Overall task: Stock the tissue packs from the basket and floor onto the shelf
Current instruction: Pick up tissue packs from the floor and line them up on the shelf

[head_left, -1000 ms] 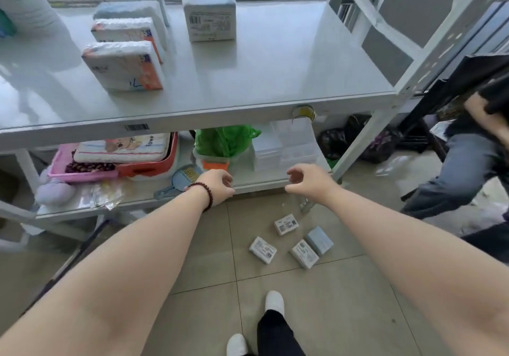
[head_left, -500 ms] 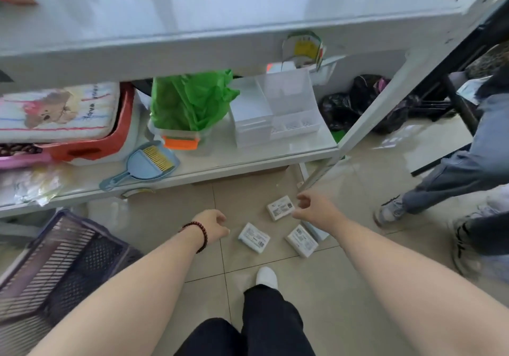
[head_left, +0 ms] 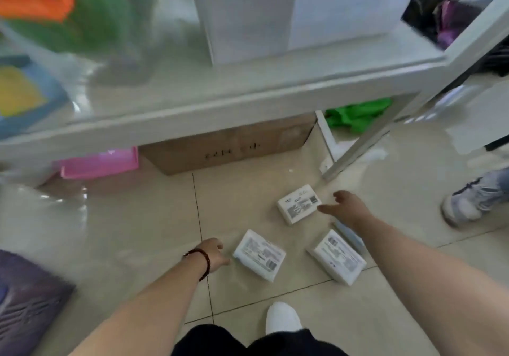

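Note:
Several white tissue packs lie on the beige floor tiles below the white shelf (head_left: 220, 107). One pack (head_left: 298, 207) lies farthest from me, another (head_left: 259, 255) sits left of centre, a third (head_left: 339, 257) to the right, and a pale blue one (head_left: 348, 234) is mostly hidden under my right forearm. My right hand (head_left: 348, 209) hovers with fingers spread, fingertips right beside the far pack. My left hand (head_left: 213, 253), with a dark bead bracelet, is just left of the middle pack and holds nothing. The dark mesh basket (head_left: 27, 300) is at the lower left.
A cardboard box (head_left: 228, 149) and a pink tray (head_left: 99, 162) sit under the shelf. A shelf leg (head_left: 355, 151) stands behind the packs. Another person's sneaker (head_left: 473, 198) is at the right. My white shoe (head_left: 281, 318) is below the packs.
The view has dropped from the upper shelf down to the floor. Both hands have lowered toward the packs on the tiles, the right one reaching the far pack.

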